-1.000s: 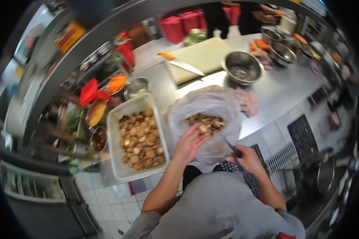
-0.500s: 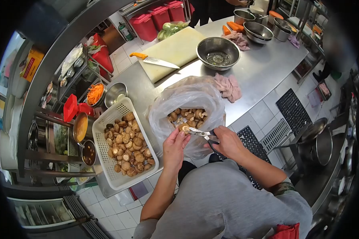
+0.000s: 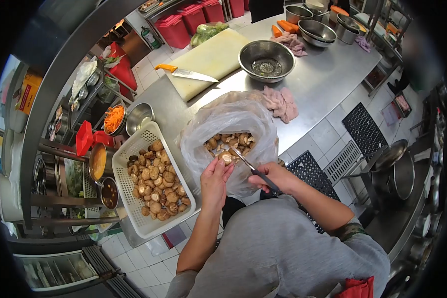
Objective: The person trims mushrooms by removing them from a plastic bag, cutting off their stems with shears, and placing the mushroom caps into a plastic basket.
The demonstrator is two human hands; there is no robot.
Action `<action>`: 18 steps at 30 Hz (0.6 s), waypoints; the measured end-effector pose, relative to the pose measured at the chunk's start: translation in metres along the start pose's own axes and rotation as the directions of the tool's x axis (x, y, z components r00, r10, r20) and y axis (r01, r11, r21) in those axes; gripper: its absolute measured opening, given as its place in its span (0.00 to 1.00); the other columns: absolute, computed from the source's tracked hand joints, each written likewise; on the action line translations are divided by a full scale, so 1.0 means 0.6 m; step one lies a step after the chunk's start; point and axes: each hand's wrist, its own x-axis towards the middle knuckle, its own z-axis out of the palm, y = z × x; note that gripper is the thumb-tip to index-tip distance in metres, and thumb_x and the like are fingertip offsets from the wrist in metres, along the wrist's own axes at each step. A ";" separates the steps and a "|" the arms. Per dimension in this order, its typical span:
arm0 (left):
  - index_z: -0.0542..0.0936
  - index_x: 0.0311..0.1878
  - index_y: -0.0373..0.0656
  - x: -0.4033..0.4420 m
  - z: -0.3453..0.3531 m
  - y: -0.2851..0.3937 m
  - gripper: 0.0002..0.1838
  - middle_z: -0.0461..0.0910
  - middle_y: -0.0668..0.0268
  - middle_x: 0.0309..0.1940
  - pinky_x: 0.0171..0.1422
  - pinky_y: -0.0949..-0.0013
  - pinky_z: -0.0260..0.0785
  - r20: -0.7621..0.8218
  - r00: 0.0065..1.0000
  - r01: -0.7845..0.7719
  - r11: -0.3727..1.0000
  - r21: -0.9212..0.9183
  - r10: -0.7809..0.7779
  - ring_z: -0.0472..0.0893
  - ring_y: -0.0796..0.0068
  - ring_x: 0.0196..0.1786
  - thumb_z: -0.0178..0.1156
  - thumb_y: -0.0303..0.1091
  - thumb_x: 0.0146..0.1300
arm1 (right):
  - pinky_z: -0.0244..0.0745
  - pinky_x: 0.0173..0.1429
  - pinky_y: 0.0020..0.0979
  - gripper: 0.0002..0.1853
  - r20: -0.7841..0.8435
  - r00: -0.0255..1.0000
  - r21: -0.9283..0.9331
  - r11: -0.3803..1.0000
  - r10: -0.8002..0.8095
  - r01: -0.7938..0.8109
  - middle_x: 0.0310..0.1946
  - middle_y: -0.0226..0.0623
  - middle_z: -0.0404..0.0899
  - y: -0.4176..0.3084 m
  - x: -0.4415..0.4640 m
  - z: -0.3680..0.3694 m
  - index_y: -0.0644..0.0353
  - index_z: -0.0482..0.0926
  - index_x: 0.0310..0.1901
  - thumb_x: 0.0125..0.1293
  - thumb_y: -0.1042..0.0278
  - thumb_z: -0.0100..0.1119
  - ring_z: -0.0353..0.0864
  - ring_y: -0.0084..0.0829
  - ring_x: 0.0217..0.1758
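Between the thumb and fingers of my left hand (image 3: 215, 180) is a brown mushroom (image 3: 226, 158), its pale underside turned up. My right hand (image 3: 275, 178) is closed around the dark handles of a pair of scissors (image 3: 248, 163), whose blades point up and left beside the mushroom. Both hands are over the near rim of a clear plastic bag (image 3: 193, 134), which holds mushrooms and cut stems (image 3: 238, 141). Left of my left hand stands a white perforated basket (image 3: 126, 198) with a heap of whole-looking mushrooms (image 3: 159, 184).
A knife with an orange handle (image 3: 191, 75) lies on the cutting board (image 3: 218, 52). Beyond the bag are a steel bowl (image 3: 266, 60) and a pink cloth (image 3: 280, 104). Shredded carrot (image 3: 114, 117) fills a bowl behind the basket. Carrots (image 3: 288, 27) lie at the far end.
The scissors have turned and now look closed, with their tips higher and past the mushroom. The mushroom stays in my left hand. The whole view has shifted slightly.
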 end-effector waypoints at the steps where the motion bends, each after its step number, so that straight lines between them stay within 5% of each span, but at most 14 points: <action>1: 0.76 0.65 0.31 0.000 -0.001 0.002 0.18 0.83 0.59 0.54 0.61 0.69 0.79 -0.011 1.000 -0.015 1.000 -0.010 0.015 0.84 0.73 0.53 0.55 0.32 0.79 | 0.72 0.36 0.37 0.31 0.111 0.993 0.254 0.965 0.041 -0.068 0.24 0.39 0.77 0.009 0.003 -0.002 0.65 0.80 0.35 0.59 0.38 0.76 0.76 0.34 0.28; 4: 0.75 0.66 0.31 -0.001 -0.005 0.007 0.19 0.83 0.59 0.54 0.61 0.70 0.79 -0.048 0.998 -0.047 0.998 -0.040 0.045 0.84 0.72 0.53 0.55 0.31 0.79 | 0.72 0.38 0.39 0.35 0.004 0.996 -0.277 0.957 -0.090 0.087 0.25 0.38 0.77 0.006 -0.005 -0.012 0.65 0.80 0.36 0.56 0.33 0.76 0.79 0.33 0.32; 10: 0.72 0.69 0.29 -0.012 0.009 0.020 0.21 0.82 0.57 0.55 0.60 0.69 0.80 -0.073 0.996 -0.054 0.998 0.029 0.056 0.84 0.71 0.52 0.55 0.29 0.79 | 0.73 0.43 0.40 0.37 0.056 0.996 -0.419 0.904 -0.064 0.081 0.30 0.46 0.80 -0.029 -0.010 -0.016 0.66 0.80 0.36 0.56 0.29 0.73 0.81 0.40 0.36; 13: 0.72 0.70 0.29 -0.014 0.014 0.015 0.21 0.82 0.56 0.56 0.59 0.69 0.81 -0.089 0.995 -0.046 0.996 0.077 0.053 0.84 0.72 0.52 0.55 0.29 0.79 | 0.70 0.37 0.35 0.30 0.029 0.992 -0.421 0.898 -0.124 0.125 0.25 0.34 0.76 -0.023 -0.004 -0.012 0.63 0.81 0.35 0.57 0.38 0.78 0.74 0.28 0.31; 18: 0.73 0.69 0.29 -0.020 0.007 0.017 0.21 0.82 0.56 0.56 0.59 0.69 0.81 -0.083 0.995 -0.047 0.995 0.086 0.054 0.84 0.72 0.52 0.55 0.30 0.79 | 0.68 0.33 0.33 0.29 0.020 0.991 -0.425 0.896 -0.129 0.125 0.20 0.31 0.75 -0.027 0.001 -0.016 0.64 0.81 0.29 0.55 0.42 0.80 0.72 0.24 0.26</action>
